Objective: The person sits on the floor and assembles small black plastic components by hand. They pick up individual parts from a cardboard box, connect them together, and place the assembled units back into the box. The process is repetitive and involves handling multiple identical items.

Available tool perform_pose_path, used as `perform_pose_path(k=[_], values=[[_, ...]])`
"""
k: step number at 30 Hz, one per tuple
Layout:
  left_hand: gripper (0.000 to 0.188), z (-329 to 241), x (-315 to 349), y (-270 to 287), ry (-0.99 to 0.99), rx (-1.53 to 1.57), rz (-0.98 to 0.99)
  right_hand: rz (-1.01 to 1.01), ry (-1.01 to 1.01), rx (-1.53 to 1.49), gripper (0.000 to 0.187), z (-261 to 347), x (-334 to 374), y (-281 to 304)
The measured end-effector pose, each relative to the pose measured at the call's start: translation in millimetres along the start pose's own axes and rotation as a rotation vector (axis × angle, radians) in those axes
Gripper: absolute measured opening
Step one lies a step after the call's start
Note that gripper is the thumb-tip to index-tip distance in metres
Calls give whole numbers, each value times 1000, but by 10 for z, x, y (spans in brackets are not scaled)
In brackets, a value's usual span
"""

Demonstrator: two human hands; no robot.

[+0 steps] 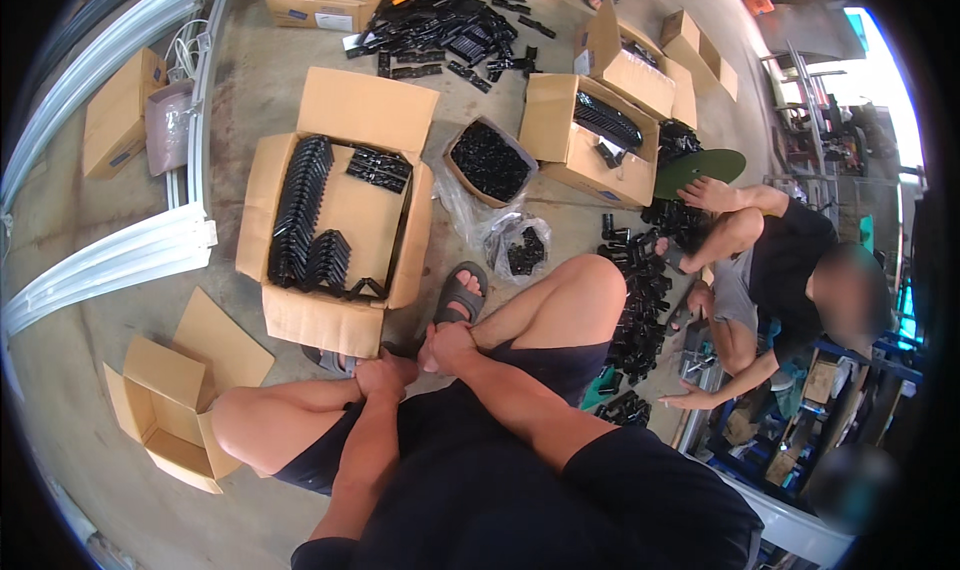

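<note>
Low in front of my feet, my left hand (386,373) and my right hand (450,347) are close together with their fingers curled in. A small dark piece (404,350) shows between them, too little of it to name. Just beyond is a large open cardboard box (408,240), its near flap (322,315) beside my left hand. Inside stand rows of black angled metal brackets (305,200), with a flat bundle of black parts (378,168) in the far corner. My right hand is near my sandal (462,292).
A small box of black pieces (490,160) and a plastic bag of parts (525,252) lie ahead. Loose black parts (635,315) cover the floor at right, near a seated co-worker (790,260). An open box (180,410) sits left, below metal rails (120,260).
</note>
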State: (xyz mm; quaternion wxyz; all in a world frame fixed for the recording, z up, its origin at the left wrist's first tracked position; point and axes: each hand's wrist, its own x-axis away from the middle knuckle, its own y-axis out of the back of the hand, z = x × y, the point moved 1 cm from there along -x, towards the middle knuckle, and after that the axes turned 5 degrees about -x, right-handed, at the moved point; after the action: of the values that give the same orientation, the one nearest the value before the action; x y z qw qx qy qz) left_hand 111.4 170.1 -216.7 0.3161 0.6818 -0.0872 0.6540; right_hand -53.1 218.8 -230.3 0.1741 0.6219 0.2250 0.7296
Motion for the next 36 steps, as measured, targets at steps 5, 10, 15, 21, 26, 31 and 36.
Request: perform_pose_path(k=[5,10,15,21,26,31,36], values=[[101,-5,-2,-24,15,-20,-54,21,-12,-26,89,-10,-10,8],[106,-7,-69,-82,0,-23,-39,86,-27,-29,97,-2,80,198],[100,-11,-8,-28,16,-17,-11,35,-31,-43,95,-17,48,122],[79,0,-91,-97,-20,-57,-7,159,-24,-74,84,11,104,289],[73,-57,-116,-93,31,17,-80,125,-35,-13,90,-48,28,175],[53,4,-418,-401,71,185,-101,101,-72,-162,88,-65,-19,187],[65,-157,21,345,84,208,46,-1,-70,-106,67,-66,-177,-142]])
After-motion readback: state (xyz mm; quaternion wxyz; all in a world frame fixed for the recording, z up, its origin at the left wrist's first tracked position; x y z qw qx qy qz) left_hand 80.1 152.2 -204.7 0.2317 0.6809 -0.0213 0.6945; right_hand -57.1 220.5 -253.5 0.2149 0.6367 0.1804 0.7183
